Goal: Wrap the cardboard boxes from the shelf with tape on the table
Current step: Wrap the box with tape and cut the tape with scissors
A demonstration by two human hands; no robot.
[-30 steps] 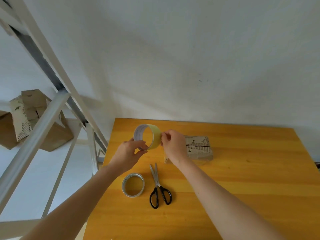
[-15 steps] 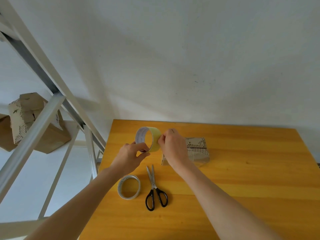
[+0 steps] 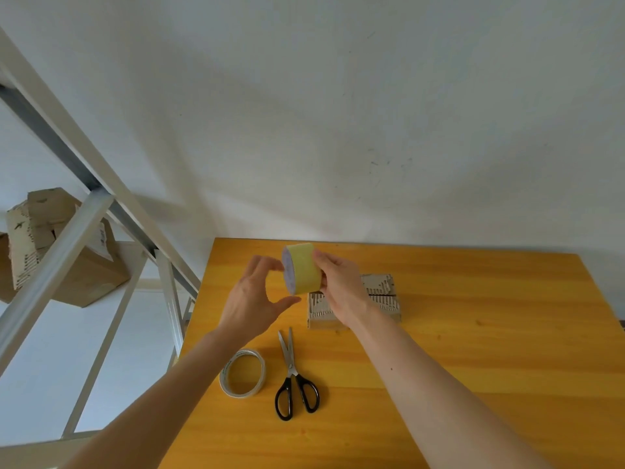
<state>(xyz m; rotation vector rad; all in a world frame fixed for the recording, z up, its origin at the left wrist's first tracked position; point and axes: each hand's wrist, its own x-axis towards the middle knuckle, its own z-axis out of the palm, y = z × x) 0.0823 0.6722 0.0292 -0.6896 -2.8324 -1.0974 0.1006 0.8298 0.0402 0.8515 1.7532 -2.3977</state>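
Holding yellow tape roll (image 3: 303, 269) up over wooden table (image 3: 490, 350) in right hand (image 3: 342, 290), thumb on top, fingers curled round far side, clamped on it. Cupping left hand (image 3: 251, 301) at roll's side face, thumb and fingers spread in wide C, tips at rim; cannot tell whether touching. Just behind right wrist, on table: printed cardboard box (image 3: 384, 294), flaps down. Nearer: second tape roll (image 3: 242, 374) lying flat, black-handled scissors (image 3: 295, 379) just beside, blades closed. Off left, on metal shelf (image 3: 50, 275): more cardboard boxes (image 3: 89, 274).
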